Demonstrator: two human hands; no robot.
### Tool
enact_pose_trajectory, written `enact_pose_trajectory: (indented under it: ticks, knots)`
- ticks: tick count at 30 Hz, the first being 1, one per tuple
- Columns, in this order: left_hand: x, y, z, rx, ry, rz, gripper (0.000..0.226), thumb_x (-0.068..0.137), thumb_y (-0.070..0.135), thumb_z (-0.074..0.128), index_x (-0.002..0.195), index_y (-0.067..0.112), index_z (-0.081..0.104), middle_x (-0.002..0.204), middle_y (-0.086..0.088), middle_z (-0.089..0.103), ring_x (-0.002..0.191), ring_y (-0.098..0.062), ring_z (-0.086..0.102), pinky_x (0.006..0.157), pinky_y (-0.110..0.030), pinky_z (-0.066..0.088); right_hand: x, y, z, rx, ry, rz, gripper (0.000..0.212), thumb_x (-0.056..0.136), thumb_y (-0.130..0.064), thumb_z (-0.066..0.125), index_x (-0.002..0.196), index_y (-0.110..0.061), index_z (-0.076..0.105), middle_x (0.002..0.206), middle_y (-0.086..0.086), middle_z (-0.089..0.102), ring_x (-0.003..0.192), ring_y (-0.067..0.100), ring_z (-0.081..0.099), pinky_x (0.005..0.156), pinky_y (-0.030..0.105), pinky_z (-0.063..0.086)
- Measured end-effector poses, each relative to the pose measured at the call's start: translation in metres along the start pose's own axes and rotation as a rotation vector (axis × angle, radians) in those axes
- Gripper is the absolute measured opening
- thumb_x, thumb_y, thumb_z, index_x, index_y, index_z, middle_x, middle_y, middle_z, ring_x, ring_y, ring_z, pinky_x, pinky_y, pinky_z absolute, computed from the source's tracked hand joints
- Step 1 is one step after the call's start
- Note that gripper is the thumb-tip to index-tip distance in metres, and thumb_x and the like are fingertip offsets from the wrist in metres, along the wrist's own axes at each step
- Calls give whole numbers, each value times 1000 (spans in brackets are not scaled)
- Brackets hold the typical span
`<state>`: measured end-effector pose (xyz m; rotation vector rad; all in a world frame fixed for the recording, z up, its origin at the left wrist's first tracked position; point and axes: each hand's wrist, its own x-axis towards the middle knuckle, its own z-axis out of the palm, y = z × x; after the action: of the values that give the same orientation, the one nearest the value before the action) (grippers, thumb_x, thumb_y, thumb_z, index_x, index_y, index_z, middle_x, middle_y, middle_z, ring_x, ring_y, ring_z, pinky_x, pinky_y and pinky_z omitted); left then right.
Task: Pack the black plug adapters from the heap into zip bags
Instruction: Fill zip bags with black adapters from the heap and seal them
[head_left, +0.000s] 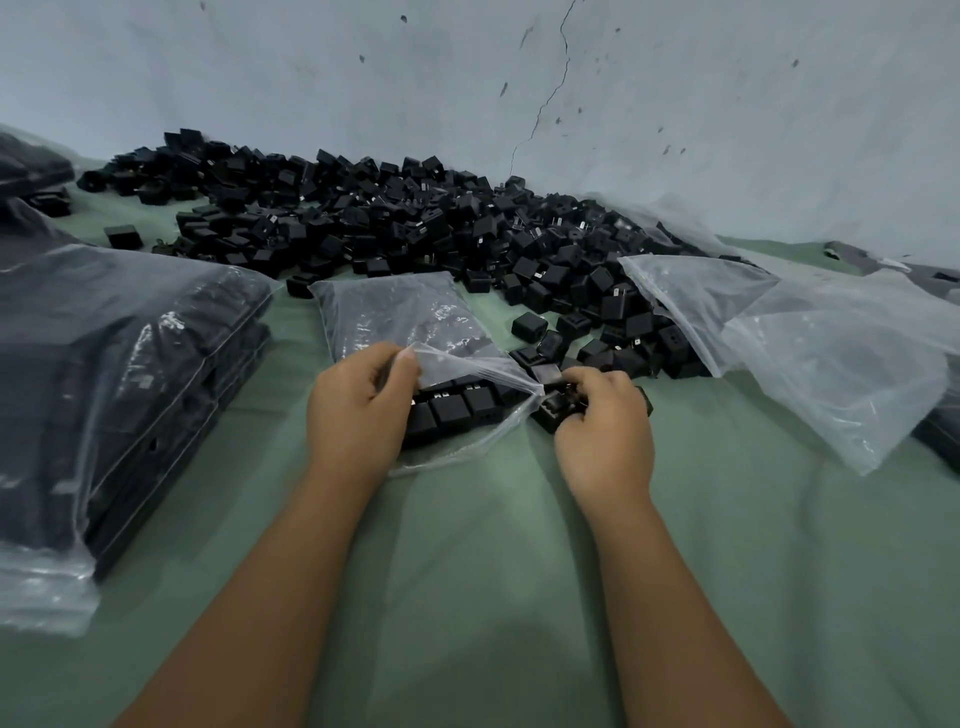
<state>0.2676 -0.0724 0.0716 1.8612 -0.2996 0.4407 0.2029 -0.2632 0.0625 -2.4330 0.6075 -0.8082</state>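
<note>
The right hand (605, 426) curls over a small clump of black plug adapters (556, 410), and its fingers (597, 382) cover most of them, so their number cannot be told; this clump sits just outside the mouth of the zip bag (410, 322). The left hand (358, 410) pinches the upper lip of that bag between thumb and curled fingers (402, 364), lifting it so the mouth gapes toward the right hand. Under the lifted lip, just right of the left fingers, a row of adapters (457, 405) lies packed side by side; deeper in, the film glares and the contents blur into a dark mass.

Beyond both sets of fingers the heap (395, 218) of loose adapters spreads along the foot of the wall (519, 67), its nearest pieces touching the far side of the right fingers. Well left of the left fingers stands a stack of filled bags (119, 374), cut off by the frame edge, contents only dimly seen through the plastic. Right of the right fingers lie slack clear bags (810, 353), one with its open mouth lying over the heap's edge; what lies beneath them at the frame edge is too dark to make out. All rests on a green-covered worktop (493, 571).
</note>
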Motion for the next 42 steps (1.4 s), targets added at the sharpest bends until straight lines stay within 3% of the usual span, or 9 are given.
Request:
enact_pose_trajectory:
  ticks: [4, 13, 18, 22, 25, 28, 33, 37, 42]
  knots:
    - [-3, 0, -2, -11, -12, -14, 32, 84, 38, 48, 70, 15, 65, 69, -2, 66, 75, -24, 64, 73, -48, 52, 1, 2, 1, -204, -139, -50, 60, 82, -14, 53, 141, -25, 42, 127, -4, 45, 112, 22, 31, 93, 29, 30]
    - [-1, 0, 1, -69, -17, -61, 27, 84, 37, 49, 68, 25, 66, 70, 19, 68, 68, -2, 62, 66, -28, 48, 3, 1, 3, -75, -116, -56, 52, 76, -37, 61, 127, -42, 52, 104, -19, 57, 95, 11, 28, 77, 25, 15]
    - [-2, -1, 1, -67, -17, -75, 27, 84, 38, 48, 69, 24, 66, 71, 17, 69, 72, -9, 65, 72, -33, 52, 6, 3, 4, -158, -118, 17, 44, 77, -40, 62, 120, -31, 58, 104, -9, 56, 108, 21, 37, 88, 30, 25]
    - [-2, 0, 1, -63, -22, -75, 29, 84, 38, 48, 70, 20, 66, 72, 12, 69, 74, -15, 65, 72, -36, 52, 6, -4, -1, -1, 118, 43, 33, 75, -38, 67, 104, -23, 64, 97, -4, 54, 100, 22, 45, 89, 33, 38]
    - [-1, -2, 2, -65, -26, -82, 27, 87, 33, 50, 71, 20, 67, 73, 14, 68, 72, -9, 65, 68, -27, 49, -2, -17, -8, 308, 237, -108, 28, 78, -30, 66, 103, -19, 61, 99, -5, 51, 97, 17, 47, 87, 35, 42]
    - [0, -3, 3, -72, -31, -76, 26, 93, 25, 53, 71, 21, 67, 71, 13, 68, 68, -3, 61, 64, -20, 45, -20, -35, -8, 429, 78, -334, 25, 74, -23, 60, 98, -16, 59, 93, -7, 52, 90, 15, 49, 75, 29, 41]
    - [0, 0, 3, -107, -17, -14, 21, 89, 31, 48, 83, 22, 66, 73, 11, 66, 71, -6, 60, 66, -24, 45, -37, -58, 10, 226, -49, -453, 41, 75, -33, 60, 113, -20, 50, 104, -10, 58, 97, 9, 53, 69, 23, 42]
    - [-2, 1, 3, -96, -37, 45, 21, 94, 30, 43, 99, 34, 63, 84, 18, 67, 75, -1, 61, 67, -21, 48, -34, -59, 16, 41, 42, -501, 23, 82, -28, 65, 96, -14, 53, 85, -4, 57, 79, 17, 55, 55, 27, 41]
    - [0, -1, 2, -72, -84, 8, 20, 86, 33, 51, 101, 36, 65, 93, 17, 68, 88, 4, 61, 75, -18, 46, -31, -55, 16, -1, 79, -558, 10, 82, -26, 63, 84, -17, 63, 82, -6, 64, 79, 16, 58, 57, 29, 47]
